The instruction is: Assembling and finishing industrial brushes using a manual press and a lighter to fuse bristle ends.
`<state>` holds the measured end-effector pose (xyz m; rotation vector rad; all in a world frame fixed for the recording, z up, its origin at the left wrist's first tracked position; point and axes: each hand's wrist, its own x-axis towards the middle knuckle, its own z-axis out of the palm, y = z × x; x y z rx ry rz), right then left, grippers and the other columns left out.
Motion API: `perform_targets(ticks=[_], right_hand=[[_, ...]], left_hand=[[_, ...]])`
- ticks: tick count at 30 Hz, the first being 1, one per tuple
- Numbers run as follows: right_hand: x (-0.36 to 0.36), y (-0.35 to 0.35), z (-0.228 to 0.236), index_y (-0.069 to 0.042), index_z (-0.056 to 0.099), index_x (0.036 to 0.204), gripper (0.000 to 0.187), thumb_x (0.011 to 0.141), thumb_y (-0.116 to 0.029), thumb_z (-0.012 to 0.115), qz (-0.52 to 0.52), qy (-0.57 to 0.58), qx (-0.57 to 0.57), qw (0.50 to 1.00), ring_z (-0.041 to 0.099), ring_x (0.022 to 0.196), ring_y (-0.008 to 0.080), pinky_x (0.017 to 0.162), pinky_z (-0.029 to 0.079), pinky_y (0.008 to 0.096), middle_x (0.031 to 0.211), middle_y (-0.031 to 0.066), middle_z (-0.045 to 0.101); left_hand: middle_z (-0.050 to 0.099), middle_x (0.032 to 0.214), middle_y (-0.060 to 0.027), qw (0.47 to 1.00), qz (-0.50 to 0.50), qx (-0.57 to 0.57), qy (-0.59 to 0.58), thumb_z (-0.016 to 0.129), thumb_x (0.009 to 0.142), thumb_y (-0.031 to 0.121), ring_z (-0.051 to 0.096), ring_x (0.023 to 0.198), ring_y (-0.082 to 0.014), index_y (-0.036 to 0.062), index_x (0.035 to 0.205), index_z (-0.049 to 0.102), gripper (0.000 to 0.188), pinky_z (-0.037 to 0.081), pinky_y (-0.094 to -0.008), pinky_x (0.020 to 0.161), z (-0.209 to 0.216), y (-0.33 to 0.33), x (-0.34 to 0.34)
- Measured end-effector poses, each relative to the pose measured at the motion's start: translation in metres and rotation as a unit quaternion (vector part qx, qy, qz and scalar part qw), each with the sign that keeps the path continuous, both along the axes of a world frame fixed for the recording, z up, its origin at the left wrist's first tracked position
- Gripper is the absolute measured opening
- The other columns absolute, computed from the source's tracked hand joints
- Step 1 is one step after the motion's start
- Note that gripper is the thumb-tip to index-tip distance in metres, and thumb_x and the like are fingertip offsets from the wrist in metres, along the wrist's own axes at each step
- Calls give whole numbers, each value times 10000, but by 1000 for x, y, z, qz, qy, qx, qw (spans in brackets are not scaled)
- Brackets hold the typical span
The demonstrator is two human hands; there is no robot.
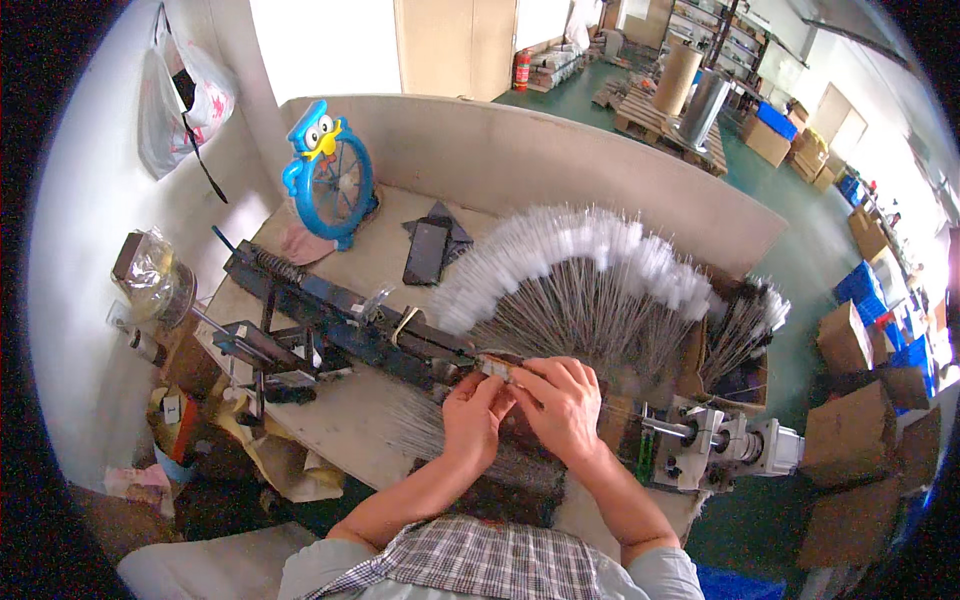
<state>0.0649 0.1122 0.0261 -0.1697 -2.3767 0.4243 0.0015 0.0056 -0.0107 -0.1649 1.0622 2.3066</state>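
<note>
While the left hand [473, 413] steadies it, the right hand [563, 405] pinches a small metal piece [497, 369].

White plastic bag [185, 100] hangs at 10 o'clock; brown cardboard boxes [850, 440] stack at 4 o'clock; blue crates [865, 283] at 3 o'clock; black phone [426, 252], screen dark, 12 o'clock of hands.

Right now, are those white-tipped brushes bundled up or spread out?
Spread out: the brushes fan across the bench, white tips forming an arc, wire stems converging toward both hands.
</note>
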Motion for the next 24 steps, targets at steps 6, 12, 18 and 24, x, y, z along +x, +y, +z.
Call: perform_targets(ticks=[6, 12, 18, 24], right_hand=[[-9, -8, 5, -174, 658, 948, 264, 684, -167, 678, 22, -31, -27, 999, 571, 889, 206, 774, 432, 360, 949, -13, 614], [-8, -6, 2, -156, 654, 949, 268, 682, -157, 679, 26, -28, -34, 999, 574, 887, 212, 770, 436, 364, 951, -6, 619], [-9, -10, 3, -120, 677, 919, 282, 644, -157, 728, 0, -17, -44, 999, 581, 858, 215, 743, 443, 349, 937, 8, 633], [-8, -7, 5, -125, 681, 920, 256, 668, -155, 716, 6, 9, -18, 1000, 582, 841, 204, 737, 441, 340, 925, 10, 632]], left_hand=[[598, 825, -52, 999, 18, 38, -32, 537, 871, 167, 596, 749, -144, 52, 868, 573, 120, 503, -272, 692, 3, -2, -2], [583, 759, -36, 998, 18, 31, -53, 540, 866, 180, 580, 698, -135, 54, 839, 578, 134, 495, -287, 669, 6, -1, 1], [587, 793, -48, 998, 18, 34, -40, 533, 854, 121, 577, 702, -150, 44, 827, 563, 87, 496, -288, 683, 6, -3, 2], [596, 909, -65, 999, 7, 24, -21, 533, 868, 78, 589, 816, -147, 11, 945, 556, 105, 483, -286, 759, 6, -1, 0]])
